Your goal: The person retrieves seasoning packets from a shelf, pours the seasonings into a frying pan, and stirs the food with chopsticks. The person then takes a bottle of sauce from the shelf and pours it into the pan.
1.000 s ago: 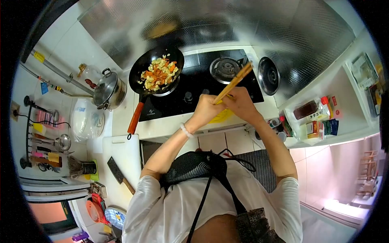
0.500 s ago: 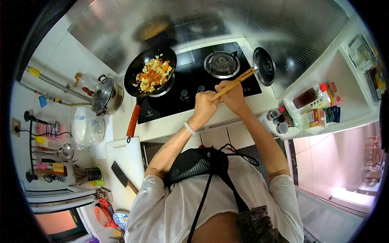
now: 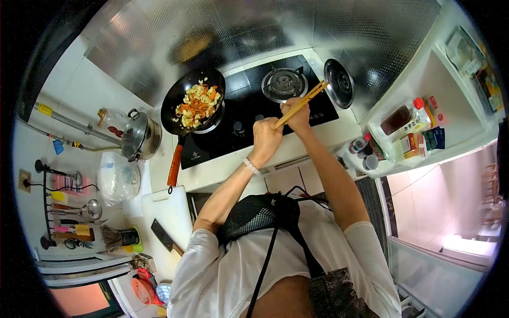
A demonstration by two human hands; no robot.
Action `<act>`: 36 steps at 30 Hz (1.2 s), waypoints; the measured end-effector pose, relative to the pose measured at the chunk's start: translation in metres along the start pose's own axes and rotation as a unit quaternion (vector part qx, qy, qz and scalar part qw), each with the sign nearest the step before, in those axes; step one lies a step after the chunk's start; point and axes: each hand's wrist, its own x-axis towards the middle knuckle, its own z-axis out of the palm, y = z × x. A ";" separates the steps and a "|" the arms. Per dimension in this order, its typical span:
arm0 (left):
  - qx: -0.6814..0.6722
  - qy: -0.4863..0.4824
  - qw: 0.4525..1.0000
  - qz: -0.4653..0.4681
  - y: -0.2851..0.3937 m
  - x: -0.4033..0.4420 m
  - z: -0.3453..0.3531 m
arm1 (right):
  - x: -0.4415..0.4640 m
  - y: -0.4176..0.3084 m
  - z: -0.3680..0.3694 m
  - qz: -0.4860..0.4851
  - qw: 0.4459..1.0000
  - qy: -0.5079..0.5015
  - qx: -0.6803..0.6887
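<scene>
My left hand [image 3: 266, 139] is closed in a fist around the lower end of a pair of wooden chopsticks [image 3: 306, 100], which slant up to the right. Beside it, my right hand [image 3: 297, 115] has its fingers curled closed where the chopsticks cross over it; what it grips is hidden. Both are over the front part of the black stove [image 3: 212, 148]. To their left, a black wok [image 3: 169, 106] with an orange-brown handle [image 3: 174, 165] sits on the left burner, containing yellow and orange food pieces [image 3: 197, 105].
A lidded steel pot [image 3: 140, 135] stands left of the wok. The white cutting board [image 3: 169, 209] is near a cleaver [image 3: 163, 235]. Behind the right burner [image 3: 284, 85] leans a dark round lid [image 3: 339, 84]. Bottles and packets [image 3: 411, 119] fill the right shelf.
The yellow thing seen below my hands a second ago no longer shows. My right hand has drawn slightly apart from my left hand. The view has shifted a little.
</scene>
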 end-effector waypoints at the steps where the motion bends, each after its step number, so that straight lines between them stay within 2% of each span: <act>1: -0.005 -0.002 1.000 -0.015 0.001 0.002 0.001 | 0.005 0.007 0.004 0.032 0.999 -0.002 0.028; 2: -0.004 -0.001 1.000 -0.010 0.002 0.005 0.001 | 0.010 0.015 0.009 0.030 0.999 0.002 0.029; 4: 0.015 0.011 1.000 0.005 0.005 0.004 0.001 | 0.016 0.041 0.025 -0.036 0.992 0.122 -0.016; 5: 0.006 0.025 0.999 0.037 0.010 -0.001 0.000 | 0.035 0.088 0.025 -0.165 0.958 0.048 -0.230; 6: 0.001 0.042 0.997 0.070 0.013 -0.002 -0.004 | 0.048 0.104 0.012 -0.240 0.917 0.014 -0.318; 7: -0.012 0.037 0.997 0.062 0.000 -0.002 0.000 | 0.049 0.095 0.009 -0.090 0.991 0.005 -0.101; 8: -0.013 0.037 0.997 0.060 0.000 -0.001 -0.003 | 0.048 0.084 -0.003 0.072 0.990 -0.003 0.117; 10: -0.100 0.041 0.994 0.018 0.011 0.008 -0.014 | 0.055 0.042 -0.035 0.084 0.985 0.006 0.149; 12: -0.058 0.043 0.997 0.016 0.021 0.016 -0.032 | 0.055 0.029 -0.030 0.115 0.969 -0.012 0.217; 15: -0.088 0.053 0.994 -0.032 0.024 0.022 -0.042 | 0.052 0.003 -0.038 0.093 0.961 -0.006 0.260; 18: -0.130 0.046 0.987 -0.087 0.022 0.028 -0.067 | 0.044 -0.039 -0.055 0.085 0.933 -0.083 0.338; 19: -0.147 0.042 0.983 -0.106 0.018 0.031 -0.076 | 0.043 -0.050 -0.055 0.054 0.934 -0.077 0.345; 20: -0.196 0.024 0.966 -0.165 0.021 0.035 -0.087 | 0.040 -0.061 -0.056 0.025 0.933 -0.072 0.352; 21: -0.221 0.015 0.960 -0.174 0.024 0.037 -0.099 | 0.035 -0.075 -0.059 -0.008 0.924 -0.076 0.375; 24: -0.256 0.021 0.947 -0.194 0.025 0.046 -0.133 | 0.025 -0.113 -0.063 -0.081 0.950 -0.074 0.291; 25: -0.241 0.014 0.953 -0.186 0.016 0.047 -0.142 | 0.025 -0.115 -0.058 -0.144 0.954 -0.069 0.256; 26: -0.225 0.009 0.958 -0.178 0.007 0.050 -0.151 | 0.025 -0.122 -0.054 -0.151 0.951 -0.079 0.256; 28: -0.243 0.040 0.956 -0.157 -0.003 0.054 -0.166 | 0.025 -0.142 -0.049 -0.340 0.926 -0.039 0.157; 29: -0.262 0.046 0.948 -0.173 -0.008 0.055 -0.172 | 0.023 -0.157 -0.047 -0.353 0.923 -0.064 0.141; 30: -0.281 0.052 0.940 -0.188 -0.013 0.057 -0.179 | 0.021 -0.164 -0.038 -0.361 0.918 -0.073 0.144; 32: -0.262 0.065 0.947 -0.174 -0.034 0.060 -0.192 | 0.019 -0.175 -0.018 -0.311 0.923 -0.142 0.175; 34: -0.245 0.078 0.953 -0.158 -0.051 0.064 -0.202 | 0.018 -0.176 0.014 -0.237 0.909 -0.213 0.269; 36: -0.284 0.096 0.939 -0.167 -0.055 0.068 -0.216 | 0.011 -0.188 0.037 -0.154 0.889 -0.253 0.349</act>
